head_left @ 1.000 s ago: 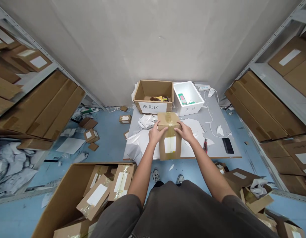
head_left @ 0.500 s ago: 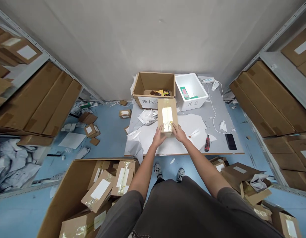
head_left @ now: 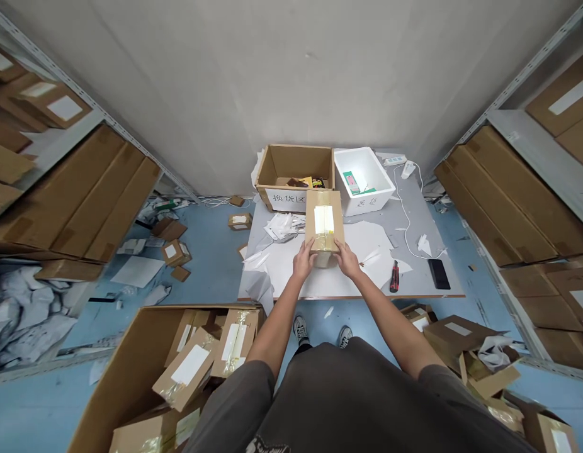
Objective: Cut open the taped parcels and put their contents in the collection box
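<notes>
A small taped cardboard box (head_left: 324, 220) with a white label on top lies flat on the grey table (head_left: 428, 292), over sheets of white paper. My left hand (head_left: 303, 260) grips its near left corner and my right hand (head_left: 347, 260) grips its near right corner, fingers curled on the box's end. Both forearms reach forward from my body.
Behind the box stand an open cardboard carton (head_left: 294, 177) with a written label and a white bin (head_left: 363, 180). A red utility knife (head_left: 393, 275), a black phone (head_left: 438, 274) and a white cable lie to the right. A big carton of parcels (head_left: 145, 377) sits at lower left; shelves flank both sides.
The box stood on end with its label facing me a second ago; it has been tipped over to lie flat, label up. My hands moved from its top to its near end.
</notes>
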The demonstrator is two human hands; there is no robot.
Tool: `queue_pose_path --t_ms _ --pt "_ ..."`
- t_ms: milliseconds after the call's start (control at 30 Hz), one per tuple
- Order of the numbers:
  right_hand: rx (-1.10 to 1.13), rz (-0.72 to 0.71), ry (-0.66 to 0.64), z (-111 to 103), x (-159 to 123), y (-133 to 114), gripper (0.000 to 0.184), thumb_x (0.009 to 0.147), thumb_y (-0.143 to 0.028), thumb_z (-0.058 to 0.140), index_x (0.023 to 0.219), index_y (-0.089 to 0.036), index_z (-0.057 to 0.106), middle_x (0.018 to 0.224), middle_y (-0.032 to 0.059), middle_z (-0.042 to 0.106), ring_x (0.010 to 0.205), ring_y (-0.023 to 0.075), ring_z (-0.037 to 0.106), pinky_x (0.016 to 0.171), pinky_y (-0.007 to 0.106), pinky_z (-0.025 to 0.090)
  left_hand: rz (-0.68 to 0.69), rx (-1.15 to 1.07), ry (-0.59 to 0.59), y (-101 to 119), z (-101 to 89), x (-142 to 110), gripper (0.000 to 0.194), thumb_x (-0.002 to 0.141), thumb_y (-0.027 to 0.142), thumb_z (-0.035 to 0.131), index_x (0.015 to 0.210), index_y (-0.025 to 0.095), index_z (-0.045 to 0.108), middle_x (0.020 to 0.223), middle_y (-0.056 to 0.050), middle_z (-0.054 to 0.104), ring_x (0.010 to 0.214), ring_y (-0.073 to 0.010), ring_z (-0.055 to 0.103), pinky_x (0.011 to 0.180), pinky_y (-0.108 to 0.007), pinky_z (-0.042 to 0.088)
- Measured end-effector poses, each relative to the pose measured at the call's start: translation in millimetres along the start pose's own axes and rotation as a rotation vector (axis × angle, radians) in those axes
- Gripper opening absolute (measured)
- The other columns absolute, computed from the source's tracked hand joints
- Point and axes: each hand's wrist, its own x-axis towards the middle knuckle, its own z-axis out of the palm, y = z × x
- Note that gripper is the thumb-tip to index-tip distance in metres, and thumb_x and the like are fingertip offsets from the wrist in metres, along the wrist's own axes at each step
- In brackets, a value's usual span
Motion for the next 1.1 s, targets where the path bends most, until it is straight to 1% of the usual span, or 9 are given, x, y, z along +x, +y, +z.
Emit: queue_pose_path --t_ms 167,300,400,500,700,800,867,967,1100 --pt "-0.004 -0.091 0.051 -34 -26 -21 0.074 0.106 -0.029 0.049 0.175 -0.035 0.024 0.158 0.0126 0.054 0.143 0.0332 0.055 0.11 0.053 0.056 0.063 0.044 0.074 28 -29.4 -30 0.064 0.105 0.044 0.059 0.168 0.039 0.044 0.174 -0.003 0.044 0.149 -0.0336 0.056 0.117 -0.048 0.053" --pt "-0.062 -0.126 0.073 -75 -40 -45 0.067 0.11 -0.037 0.045 0.175 -0.034 0.028 0.155 0.014 0.056 0.132 0.0356 0.061 0.106 0.051 0.057 0.131 0.091 0.133 59 -61.8 -52 0.061 0.107 0.048 0.058 0.166 0.039 0.047 0.165 -0.001 0.055 0.144 -0.0325 0.059 0.114 -0.043 0.054" --pt "-0.109 -0.152 0.06 -102 -33 -58 0.062 0.111 -0.042 0.044 0.172 -0.031 0.035 0.147 0.0137 0.062 0.126 0.0361 0.064 0.105 0.049 0.055 0.09 0.138 0.142 74 -81.9 -53 0.063 0.105 0.052 0.062 0.165 0.036 0.05 0.144 -0.005 0.073 0.122 -0.0307 0.073 0.109 -0.039 0.054" --pt "-0.129 -0.159 0.023 -114 -13 -61 0.06 0.112 -0.045 0.044 0.17 -0.028 0.039 0.142 0.0131 0.067 0.121 0.0358 0.066 0.104 0.047 0.053 0.008 0.192 0.149 80 -89.6 -40 0.067 0.102 0.055 0.068 0.162 0.032 0.053 0.112 -0.006 0.082 0.102 -0.0284 0.077 0.101 -0.035 0.055" --pt "-0.133 -0.024 -0.041 -101 41 -55 0.06 0.112 -0.05 0.042 0.166 -0.023 0.043 0.133 0.0128 0.075 0.117 0.0351 0.07 0.1 0.043 0.052 -0.142 0.168 0.236 73 -71.7 11 0.071 0.1 0.058 0.07 0.163 0.03 0.054 0.106 -0.008 0.083 0.105 -0.0295 0.077 0.099 -0.035 0.052" --pt "-0.119 0.06 0.014 -91 67 -52 0.066 0.113 -0.052 0.038 0.172 -0.022 0.034 0.13 0.0146 0.076 0.114 0.0346 0.07 0.099 0.042 0.052 -0.165 0.081 0.285 68 -61.2 38 0.07 0.105 0.056 0.061 0.168 0.029 0.046 0.125 -0.01 0.08 0.119 -0.0306 0.074 0.107 -0.039 0.05" --pt "-0.106 0.1 0.054 -84 78 -51 0.069 0.114 -0.051 0.033 0.176 -0.02 0.025 0.131 0.0162 0.075 0.114 0.0342 0.07 0.099 0.042 0.053 -0.086 0.002 0.213 63 -56.4 50 0.072 0.107 0.053 0.058 0.172 0.028 0.039 0.148 -0.011 0.07 0.136 -0.0311 0.066 0.115 -0.042 0.048" --pt "-0.101 0.08 0.043 -76 80 -47 0.071 0.114 -0.048 0.031 0.178 -0.022 0.017 0.143 0.0178 0.067 0.121 0.0342 0.067 0.101 0.043 0.054 0.049 -0.071 0.037 51 -50.8 50 0.074 0.104 0.051 0.062 0.171 0.027 0.039 0.175 -0.009 0.042 0.16 -0.0308 0.041 0.129 -0.045 0.037" --pt "-0.092 0.015 -0.01 -69 52 -38 0.07 0.112 -0.05 0.034 0.178 -0.03 0.019 0.156 0.0151 0.056 0.126 0.0341 0.066 0.103 0.045 0.056 0.079 -0.083 -0.049 30 -47.8 20 0.083 0.102 0.056 0.065 0.174 0.031 0.032 0.18 -0.007 0.031 0.168 -0.0317 0.025 0.133 -0.05 0.031"
